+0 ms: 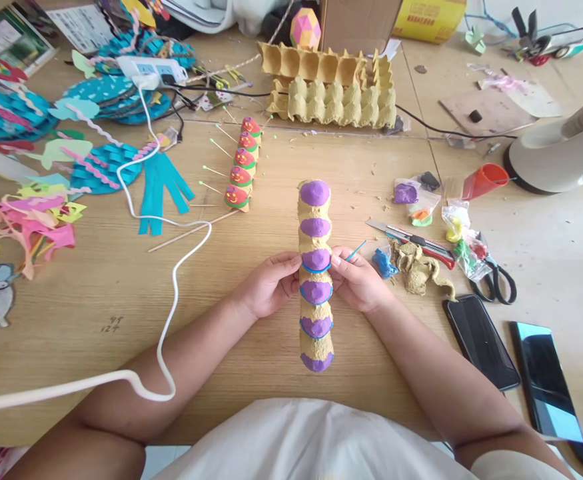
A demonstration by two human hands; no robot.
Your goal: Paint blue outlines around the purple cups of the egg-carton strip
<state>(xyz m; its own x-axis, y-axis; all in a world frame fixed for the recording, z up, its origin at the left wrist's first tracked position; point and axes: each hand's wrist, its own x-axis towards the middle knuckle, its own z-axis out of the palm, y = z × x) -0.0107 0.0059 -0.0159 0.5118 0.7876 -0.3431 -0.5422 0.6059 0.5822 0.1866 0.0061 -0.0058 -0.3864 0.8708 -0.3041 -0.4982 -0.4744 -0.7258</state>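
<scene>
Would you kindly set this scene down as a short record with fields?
Left hand: gripping the left edge of a long beige egg-carton strip with purple clay-like domes
Right hand: at that strip's right edge, a thin blue strand alongside
Beyond, leftward: short carton strip with red-and-green smiling faces
On the right: silver-and-red utility knife, blue clay-like lump, black smartphone

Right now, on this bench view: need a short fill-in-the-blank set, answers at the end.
1. The egg-carton strip between the left hand and the right hand has domes coloured ____.
2. Counted end to end, there are ____ of these domes.
3. The other strip, farther off on the table, shows a row of ____ red faces.
4. The scissors lie off to the person's ____ side.

Missing words: purple; six; five; right.
</scene>
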